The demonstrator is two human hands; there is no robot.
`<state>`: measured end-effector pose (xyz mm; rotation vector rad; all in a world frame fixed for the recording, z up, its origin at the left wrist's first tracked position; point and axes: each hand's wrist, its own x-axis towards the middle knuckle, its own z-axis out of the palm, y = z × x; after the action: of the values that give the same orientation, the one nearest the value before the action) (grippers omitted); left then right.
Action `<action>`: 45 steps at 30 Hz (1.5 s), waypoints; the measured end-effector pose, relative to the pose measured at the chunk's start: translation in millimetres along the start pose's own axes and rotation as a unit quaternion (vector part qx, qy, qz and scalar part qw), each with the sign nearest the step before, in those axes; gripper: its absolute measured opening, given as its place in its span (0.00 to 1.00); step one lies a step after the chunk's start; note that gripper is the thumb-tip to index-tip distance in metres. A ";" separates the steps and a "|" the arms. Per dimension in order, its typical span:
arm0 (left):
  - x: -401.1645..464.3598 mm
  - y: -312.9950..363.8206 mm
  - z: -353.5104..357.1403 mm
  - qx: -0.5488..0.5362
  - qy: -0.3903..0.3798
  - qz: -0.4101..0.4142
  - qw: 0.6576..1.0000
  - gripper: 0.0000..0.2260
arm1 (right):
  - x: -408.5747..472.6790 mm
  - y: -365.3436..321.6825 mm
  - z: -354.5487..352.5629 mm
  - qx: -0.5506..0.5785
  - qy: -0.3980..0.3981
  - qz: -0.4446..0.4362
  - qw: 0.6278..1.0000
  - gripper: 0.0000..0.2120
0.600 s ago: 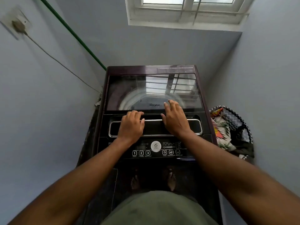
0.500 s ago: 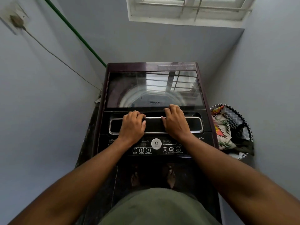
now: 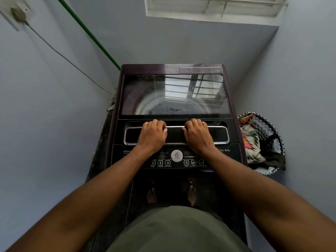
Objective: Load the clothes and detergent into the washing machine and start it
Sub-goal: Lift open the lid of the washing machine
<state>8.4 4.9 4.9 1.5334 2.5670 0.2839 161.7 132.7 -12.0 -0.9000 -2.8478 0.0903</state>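
Note:
A dark top-loading washing machine (image 3: 116, 113) stands in front of me with its glass lid (image 3: 145, 91) down. The lid's chrome-edged handle (image 3: 174, 135) runs across the near side. My left hand (image 3: 151, 136) grips the handle's far edge left of centre, fingers curled over it. My right hand (image 3: 197, 136) grips the same edge right of centre. Below my wrists lies the control panel (image 3: 176, 161) with round numbered buttons. A basket of patterned clothes (image 3: 254, 142) sits on the floor to the right of the machine. No detergent is in view.
Blue-grey walls close in on both sides. A green pipe (image 3: 87, 31) and a cable (image 3: 60, 51) from a wall socket (image 3: 17, 14) run down the left wall to the machine's back corner. A window (image 3: 214, 8) is high on the back wall.
My right hand slid back from the glass lid onto the handle and curled its fingers over the far edge. My left hand stayed on the handle. The camera tilted slightly down.

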 end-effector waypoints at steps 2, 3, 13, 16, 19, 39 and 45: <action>2.0 1.1 -2.9 -0.004 -0.011 0.000 1.000 0.15 | 0.5 -0.2 -3.4 0.008 -0.013 0.005 1.000 0.18; 3.0 1.3 -4.7 -0.008 -0.015 -0.002 1.000 0.14 | 0.2 0.1 -5.0 0.013 -0.020 0.007 1.000 0.19; 21.2 7.4 -48.6 -0.062 -0.044 -0.059 0.995 0.14 | 3.6 11.1 -50.4 0.073 -0.097 -0.044 0.992 0.49; 22.2 13.2 -69.2 -0.080 -0.058 -0.064 0.993 0.14 | 8.7 12.9 -58.9 0.062 -0.095 -0.060 0.992 0.49; 25.2 14.8 -89.0 -0.119 -0.080 -0.075 0.987 0.14 | 16.5 13.6 -70.4 0.039 -0.101 -0.074 0.991 0.46; 12.5 14.4 -101.7 0.026 -0.087 0.125 0.988 0.38 | 33.6 8.6 -95.8 0.106 -0.147 -0.077 0.980 0.36; 34.6 20.1 -154.2 -0.049 -0.101 0.106 0.988 0.28 | 60.1 14.5 -139.1 0.151 -0.153 -0.050 0.975 0.34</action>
<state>-23.7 30.7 158.8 1.7048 2.2074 0.2591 144.2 180.7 131.4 -0.7310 -3.0282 0.6849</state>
